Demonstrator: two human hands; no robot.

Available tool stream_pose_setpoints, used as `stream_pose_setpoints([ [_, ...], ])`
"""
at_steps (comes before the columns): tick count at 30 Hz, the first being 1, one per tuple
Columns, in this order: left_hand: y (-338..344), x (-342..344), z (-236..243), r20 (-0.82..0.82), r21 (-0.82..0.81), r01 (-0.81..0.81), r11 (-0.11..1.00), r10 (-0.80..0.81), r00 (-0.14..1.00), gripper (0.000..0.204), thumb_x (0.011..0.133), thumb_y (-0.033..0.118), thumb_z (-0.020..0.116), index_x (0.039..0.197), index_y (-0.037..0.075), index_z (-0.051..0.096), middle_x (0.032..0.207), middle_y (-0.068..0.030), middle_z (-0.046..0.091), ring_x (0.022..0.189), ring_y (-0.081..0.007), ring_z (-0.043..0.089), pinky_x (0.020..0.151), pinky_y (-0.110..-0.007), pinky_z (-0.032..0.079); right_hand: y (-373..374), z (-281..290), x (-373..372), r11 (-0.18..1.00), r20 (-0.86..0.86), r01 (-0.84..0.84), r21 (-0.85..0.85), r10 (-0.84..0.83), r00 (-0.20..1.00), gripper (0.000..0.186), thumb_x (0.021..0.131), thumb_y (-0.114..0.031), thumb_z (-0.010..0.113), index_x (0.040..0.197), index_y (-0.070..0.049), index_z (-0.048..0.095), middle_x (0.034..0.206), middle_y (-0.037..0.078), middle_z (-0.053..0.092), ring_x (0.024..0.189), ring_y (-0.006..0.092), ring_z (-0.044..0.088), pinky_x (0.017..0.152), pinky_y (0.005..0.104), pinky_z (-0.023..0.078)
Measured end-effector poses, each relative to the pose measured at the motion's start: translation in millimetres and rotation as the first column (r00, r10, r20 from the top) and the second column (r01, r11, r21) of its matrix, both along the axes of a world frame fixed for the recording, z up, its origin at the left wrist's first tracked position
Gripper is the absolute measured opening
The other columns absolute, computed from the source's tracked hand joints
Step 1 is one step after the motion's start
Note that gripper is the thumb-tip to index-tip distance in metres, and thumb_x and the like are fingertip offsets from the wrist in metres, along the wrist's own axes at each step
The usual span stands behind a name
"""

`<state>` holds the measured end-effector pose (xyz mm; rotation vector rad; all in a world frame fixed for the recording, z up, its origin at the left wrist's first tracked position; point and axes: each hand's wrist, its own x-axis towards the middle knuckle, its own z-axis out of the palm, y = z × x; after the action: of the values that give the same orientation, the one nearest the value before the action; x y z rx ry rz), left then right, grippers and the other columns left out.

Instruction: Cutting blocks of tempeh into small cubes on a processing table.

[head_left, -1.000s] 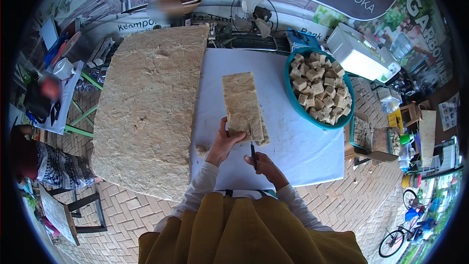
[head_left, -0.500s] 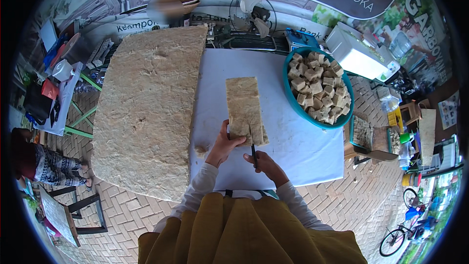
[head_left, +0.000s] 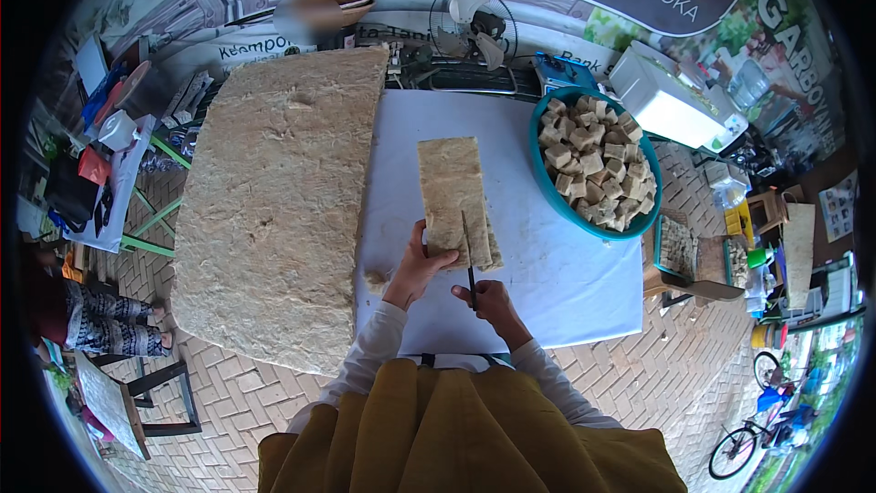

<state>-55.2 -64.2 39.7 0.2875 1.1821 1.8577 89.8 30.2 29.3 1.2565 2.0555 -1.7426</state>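
A tan, fibrous rockwool strip [head_left: 447, 183] lies lengthwise in front of me, on top of another piece [head_left: 494, 246] whose right edge peeks out. Gripping the strip's near left corner is my left hand [head_left: 422, 267], thumb on top and fingers around the side. My right hand [head_left: 495, 301] is closed around the dark handle of a knife [head_left: 472, 288]. Its thin blade sits in a lengthwise slit near the strip's right side. Part of the blade is hidden in the material.
A large rockwool slab [head_left: 274, 192] covers the left of the white-covered table [head_left: 566, 283]. At the far right stands a teal basin [head_left: 549, 190] heaped with rockwool cubes [head_left: 591, 164]. Behind are a fan [head_left: 472, 27] and a white box [head_left: 671, 96]. Another person [head_left: 100, 315] stands at far left.
The slit in the strip has grown longer away from me. The strip has shifted slightly left and turned a little, and my right hand with the knife has moved slightly left.
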Motion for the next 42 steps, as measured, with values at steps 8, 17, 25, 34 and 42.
stream_pose_setpoints([
  [8, -0.3, 7.6, -0.3, -0.046, -0.017, 0.035, 0.999, -0.036, 0.998, 0.066, 0.073, -0.006, 0.066, 0.126, 0.002, 0.028, 0.112, -0.0163, 0.051, 0.101, -0.0239, 0.056, 0.086, -0.035, 0.051, 12.8, 3.9, -6.8, 0.98, -0.16, -0.063, -0.191, 0.032, 0.987, 0.054, 0.069, -0.055, 0.07, 0.076, -0.004, 0.053, 0.06, -0.003, 0.04, 0.049, 0.0063, 0.038, 0.044, 0.02, 0.032],
  [17, -0.9, 0.6, -4.8, -0.081, -0.004, 0.055, 0.998, -0.055, 0.995, 0.067, 0.074, -0.004, 0.066, 0.127, 0.005, 0.027, 0.115, -0.0126, 0.05, 0.105, -0.0218, 0.054, 0.085, -0.034, 0.051, 6.8, 8.8, -9.2, 0.997, -0.084, 0.02, -0.075, -0.026, 0.996, 0.051, 0.07, -0.052, 0.071, 0.07, -0.004, 0.054, 0.057, -0.004, 0.041, 0.049, 0.0067, 0.039, 0.044, 0.0194, 0.032],
  [25, -7.5, 4.2, -4.7, -0.061, -0.071, 0.094, 0.993, -0.098, 0.993, 0.071, 0.072, -0.008, 0.066, 0.13, 0.002, 0.025, 0.113, -0.0162, 0.052, 0.1, -0.0235, 0.057, 0.082, -0.034, 0.053, 7.7, 41.3, -17.1, 0.977, -0.197, -0.098, -0.188, 0.06, 0.979, 0.054, 0.07, -0.05, 0.072, 0.097, -0.006, 0.054, 0.067, -0.005, 0.037, 0.054, 0.0061, 0.032, 0.043, 0.0198, 0.027],
  [34, -7.4, 3.1, -4.3, -0.028, -0.02, 0.053, 0.998, -0.054, 0.998, 0.07, 0.073, -0.007, 0.065, 0.13, 0.001, 0.025, 0.111, -0.0165, 0.053, 0.097, -0.023, 0.058, 0.081, -0.033, 0.054, 9.9, 14.9, -16.7, 0.989, -0.194, 0.086, -0.122, -0.108, 0.975, 0.045, 0.062, -0.041, 0.081, 0.086, -0.006, 0.065, 0.054, -0.006, 0.046, 0.042, 0.0053, 0.036, 0.037, 0.0223, 0.028],
  [42, -5.0, -6.5, 2.1, -0.088, -0.088, 0.016, 0.996, -0.024, 0.996, 0.059, 0.079, 0.013, 0.068, 0.125, 0.0, 0.034, 0.111, -0.0111, 0.053, 0.097, -0.0181, 0.056, 0.081, -0.03, 0.049, 5.6, 20.0, -18.8, 0.991, -0.18, 0.089, -0.096, -0.105, 0.978, 0.044, 0.062, -0.04, 0.081, 0.083, -0.005, 0.064, 0.055, -0.005, 0.047, 0.042, 0.0051, 0.036, 0.037, 0.0224, 0.028],
])
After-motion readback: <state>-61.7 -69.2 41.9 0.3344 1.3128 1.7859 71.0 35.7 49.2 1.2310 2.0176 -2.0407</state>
